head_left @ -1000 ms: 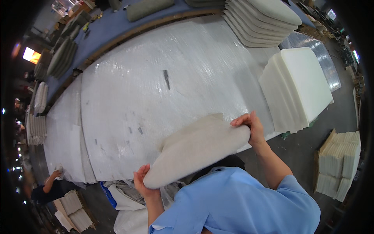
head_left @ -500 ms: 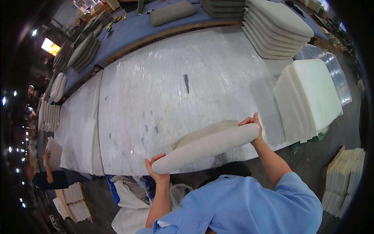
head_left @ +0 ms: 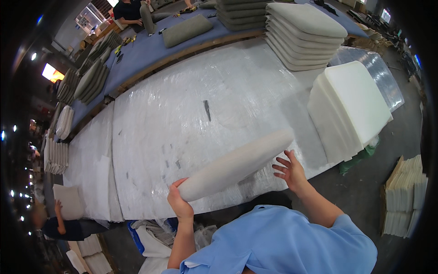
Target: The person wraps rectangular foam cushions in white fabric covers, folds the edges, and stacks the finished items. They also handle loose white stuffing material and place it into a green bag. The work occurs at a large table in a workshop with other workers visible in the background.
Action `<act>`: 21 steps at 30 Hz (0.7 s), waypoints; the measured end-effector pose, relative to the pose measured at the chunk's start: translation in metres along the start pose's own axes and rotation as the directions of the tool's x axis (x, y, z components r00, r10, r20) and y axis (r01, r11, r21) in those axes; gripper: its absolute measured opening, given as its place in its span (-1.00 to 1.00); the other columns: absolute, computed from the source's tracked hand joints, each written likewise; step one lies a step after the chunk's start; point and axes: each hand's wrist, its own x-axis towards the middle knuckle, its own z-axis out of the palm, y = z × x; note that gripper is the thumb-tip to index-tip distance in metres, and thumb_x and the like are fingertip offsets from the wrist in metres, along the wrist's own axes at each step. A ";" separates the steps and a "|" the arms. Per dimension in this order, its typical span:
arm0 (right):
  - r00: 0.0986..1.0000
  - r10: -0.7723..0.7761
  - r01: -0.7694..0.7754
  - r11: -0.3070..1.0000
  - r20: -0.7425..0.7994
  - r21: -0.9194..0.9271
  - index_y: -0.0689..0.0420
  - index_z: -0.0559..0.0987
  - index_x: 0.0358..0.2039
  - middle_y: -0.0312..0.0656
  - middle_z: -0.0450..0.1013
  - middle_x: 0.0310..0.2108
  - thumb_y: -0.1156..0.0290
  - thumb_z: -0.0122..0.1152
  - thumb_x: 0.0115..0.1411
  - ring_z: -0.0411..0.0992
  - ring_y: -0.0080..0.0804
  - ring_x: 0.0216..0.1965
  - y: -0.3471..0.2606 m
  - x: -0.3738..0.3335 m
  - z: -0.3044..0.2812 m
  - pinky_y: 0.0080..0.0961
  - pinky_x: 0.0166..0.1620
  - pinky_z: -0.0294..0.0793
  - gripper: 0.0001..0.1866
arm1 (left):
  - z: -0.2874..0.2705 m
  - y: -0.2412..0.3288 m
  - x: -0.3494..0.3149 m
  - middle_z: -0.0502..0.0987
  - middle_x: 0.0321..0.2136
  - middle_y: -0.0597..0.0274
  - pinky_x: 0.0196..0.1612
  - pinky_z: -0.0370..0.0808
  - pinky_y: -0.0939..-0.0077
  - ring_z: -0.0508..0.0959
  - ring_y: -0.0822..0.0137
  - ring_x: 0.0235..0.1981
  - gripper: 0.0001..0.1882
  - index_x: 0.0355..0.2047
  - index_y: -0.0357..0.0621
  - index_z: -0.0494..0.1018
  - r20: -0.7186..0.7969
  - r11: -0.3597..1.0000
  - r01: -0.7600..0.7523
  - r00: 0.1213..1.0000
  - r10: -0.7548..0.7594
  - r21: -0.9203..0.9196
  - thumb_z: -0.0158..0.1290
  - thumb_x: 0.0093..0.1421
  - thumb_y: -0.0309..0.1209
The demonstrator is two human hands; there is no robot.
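A pale beige cushion (head_left: 237, 165) is held slantwise over the plastic-covered table (head_left: 157, 123), its long edge toward me. My left hand (head_left: 180, 202) grips its left end, thumb at the near side and fingers partly hidden. Just below the cushion's right end, my right hand (head_left: 292, 171) is off it, with its fingers spread and nothing in them. To the right of the table's middle stands a stack of white foam pads (head_left: 353, 107). Beyond that, several beige cushions (head_left: 303, 43) are piled up.
Across the far side runs a blue-topped table (head_left: 141, 57) with a grey-green cushion (head_left: 187, 31) and further piles. One person (head_left: 127, 13) stands behind it; another (head_left: 68, 228) holds a cushion at the left. Bundled pale sheets (head_left: 405, 196) stand on the floor at right.
My right hand has let go of the cushion's right end and opened. The cushion has turned, its right end rising away from me. My left hand keeps its hold.
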 end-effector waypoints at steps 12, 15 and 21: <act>0.989 -0.148 0.146 0.986 0.021 0.079 0.18 0.27 0.35 0.03 0.39 0.23 -0.21 0.08 0.35 0.40 -0.02 0.22 -0.081 -0.154 -0.046 -0.01 0.31 0.34 -0.19 | 0.164 0.060 -0.097 0.20 0.42 -0.02 0.47 -0.03 -0.06 0.12 -0.07 0.46 -0.14 0.42 -0.06 0.23 0.908 0.859 -0.402 0.133 0.397 -0.317 0.11 0.26 0.17; 0.998 -0.033 0.034 0.999 -0.045 0.007 0.20 0.34 0.30 0.02 0.43 0.18 -0.10 0.24 0.30 0.42 -0.02 0.20 -0.066 -0.145 -0.091 -0.03 0.29 0.37 -0.23 | 0.177 0.006 -0.110 0.19 0.44 0.07 0.48 -0.10 -0.08 0.08 -0.05 0.48 -0.28 0.43 0.03 0.22 0.968 0.906 -0.398 0.129 0.214 -0.147 -0.02 0.38 0.09; 0.975 0.122 -0.137 0.988 -0.187 -0.069 0.26 0.33 0.29 0.09 0.44 0.13 0.28 0.40 0.15 0.43 0.00 0.16 -0.060 -0.140 -0.111 0.03 0.22 0.46 -0.25 | 0.143 -0.079 -0.071 0.35 0.33 -0.04 0.35 0.25 0.02 0.33 -0.07 0.36 -0.30 0.36 -0.09 0.30 0.612 0.697 -0.181 0.659 -0.437 0.694 0.00 0.36 0.06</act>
